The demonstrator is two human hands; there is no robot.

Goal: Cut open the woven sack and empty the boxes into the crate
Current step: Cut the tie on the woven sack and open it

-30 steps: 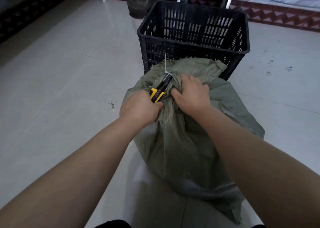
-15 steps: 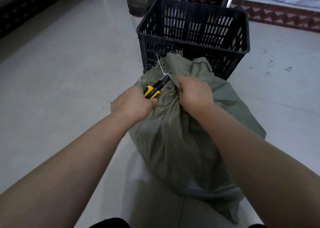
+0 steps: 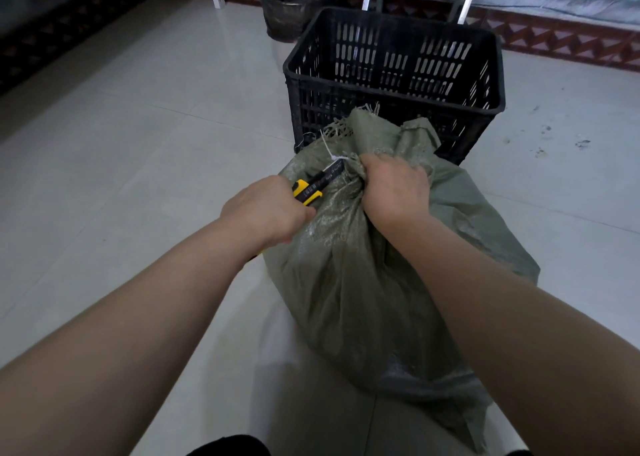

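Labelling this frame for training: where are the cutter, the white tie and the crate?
cutter (image 3: 310, 192), head view, yellow-and-black handle.
white tie (image 3: 337, 159), head view, its knot.
crate (image 3: 322, 116), head view, near wall.

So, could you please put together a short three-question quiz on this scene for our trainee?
1. True or false: the sack is already open.
2. What does the left hand hold? A cutter; B rope; C box.
3. Which hand grips the sack's neck?
Key: 1 false, a white tie binds its neck; 2 A; 3 the right hand.
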